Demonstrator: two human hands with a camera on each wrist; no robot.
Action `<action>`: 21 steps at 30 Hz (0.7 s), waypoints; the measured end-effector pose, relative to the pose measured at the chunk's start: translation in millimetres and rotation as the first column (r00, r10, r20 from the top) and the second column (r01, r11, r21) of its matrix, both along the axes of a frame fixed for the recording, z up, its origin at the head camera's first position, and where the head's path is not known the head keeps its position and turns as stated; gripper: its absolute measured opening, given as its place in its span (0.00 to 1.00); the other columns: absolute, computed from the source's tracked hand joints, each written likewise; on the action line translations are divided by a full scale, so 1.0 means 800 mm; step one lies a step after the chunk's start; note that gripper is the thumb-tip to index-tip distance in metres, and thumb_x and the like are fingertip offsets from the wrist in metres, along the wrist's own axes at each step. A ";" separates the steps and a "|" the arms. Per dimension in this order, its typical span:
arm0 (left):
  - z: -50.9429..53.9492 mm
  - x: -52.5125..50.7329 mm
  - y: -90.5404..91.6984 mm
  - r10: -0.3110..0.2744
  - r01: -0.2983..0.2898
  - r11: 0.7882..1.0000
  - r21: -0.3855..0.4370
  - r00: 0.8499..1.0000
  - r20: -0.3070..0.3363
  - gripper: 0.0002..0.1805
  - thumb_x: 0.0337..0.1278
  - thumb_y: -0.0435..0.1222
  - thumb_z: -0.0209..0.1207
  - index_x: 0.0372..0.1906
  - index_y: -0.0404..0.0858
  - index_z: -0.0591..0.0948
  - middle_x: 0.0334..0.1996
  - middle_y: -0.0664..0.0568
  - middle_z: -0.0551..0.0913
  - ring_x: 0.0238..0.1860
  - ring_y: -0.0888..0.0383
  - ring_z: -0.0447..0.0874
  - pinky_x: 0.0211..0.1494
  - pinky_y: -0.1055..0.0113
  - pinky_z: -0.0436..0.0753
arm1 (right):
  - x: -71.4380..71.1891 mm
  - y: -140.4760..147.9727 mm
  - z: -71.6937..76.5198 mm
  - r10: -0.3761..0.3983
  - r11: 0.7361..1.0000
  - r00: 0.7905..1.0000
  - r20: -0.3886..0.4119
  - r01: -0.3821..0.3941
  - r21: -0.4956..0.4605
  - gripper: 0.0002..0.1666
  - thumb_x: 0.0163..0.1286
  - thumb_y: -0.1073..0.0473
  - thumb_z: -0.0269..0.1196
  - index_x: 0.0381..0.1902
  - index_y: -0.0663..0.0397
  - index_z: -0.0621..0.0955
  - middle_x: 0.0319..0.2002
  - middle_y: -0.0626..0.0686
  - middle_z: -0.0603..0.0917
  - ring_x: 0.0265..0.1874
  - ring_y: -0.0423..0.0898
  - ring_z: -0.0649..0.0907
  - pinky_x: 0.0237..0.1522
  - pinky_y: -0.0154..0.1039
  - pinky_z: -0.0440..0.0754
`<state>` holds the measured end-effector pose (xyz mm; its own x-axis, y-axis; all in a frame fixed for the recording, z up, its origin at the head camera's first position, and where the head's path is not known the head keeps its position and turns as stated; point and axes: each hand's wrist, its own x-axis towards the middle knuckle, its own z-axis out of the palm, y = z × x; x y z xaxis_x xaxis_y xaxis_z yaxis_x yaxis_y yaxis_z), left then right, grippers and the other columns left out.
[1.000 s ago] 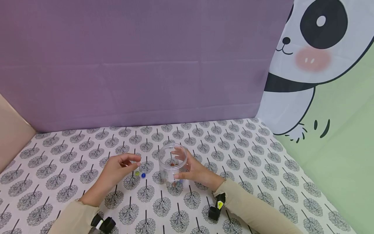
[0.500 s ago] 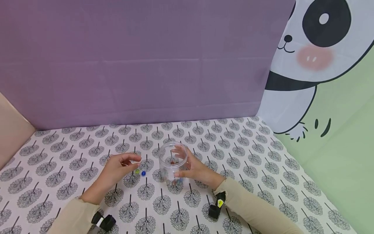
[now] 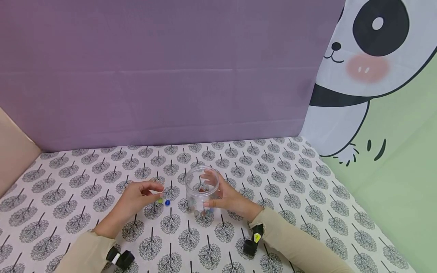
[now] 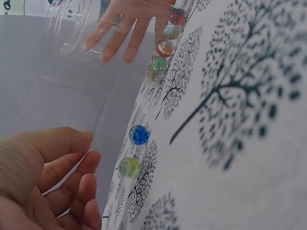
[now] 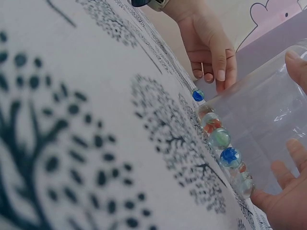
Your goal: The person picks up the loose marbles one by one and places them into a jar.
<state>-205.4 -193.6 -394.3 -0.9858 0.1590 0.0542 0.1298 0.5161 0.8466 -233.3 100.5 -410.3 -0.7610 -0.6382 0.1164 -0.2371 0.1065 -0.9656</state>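
A clear plastic jar (image 3: 195, 200) stands upright on the tree-patterned cloth, without a lid on top. Several glass marbles (image 5: 220, 138) lie at its bottom, in red, green, blue and clear tones. My right hand (image 3: 227, 195) holds the jar from its right side, thumb in front and fingers spread behind. To the jar's left, a blue marble (image 4: 139, 135) and a yellow-green marble (image 4: 128, 167) rest on the cloth. Just above and left of these hovers my left hand (image 3: 140, 195), its fingers loosely bent. Nothing shows between its thumb and fingertips.
The patterned cloth (image 3: 208, 252) covers the whole tabletop. A purple backdrop (image 3: 170, 76) rises along the far edge, and a green panel with a panda print (image 3: 341, 129) borders the right. Black wrist camera mounts (image 3: 250, 246) sit under both forearms.
The left hand has shifted very slightly to the left. The right hand, the jar and both loose marbles stay in place; the head view moved a little.
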 end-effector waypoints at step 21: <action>-0.012 -0.001 -0.006 -0.038 0.040 0.996 -0.084 0.999 0.032 0.13 0.49 0.32 0.66 0.42 0.33 0.83 0.39 0.46 0.83 0.36 0.56 0.74 0.36 0.65 0.75 | -0.001 0.000 -0.001 0.007 1.000 1.000 0.010 -0.006 -0.013 0.57 0.50 0.44 0.72 0.71 0.32 0.52 0.72 0.49 0.57 0.69 0.51 0.60 0.66 0.45 0.63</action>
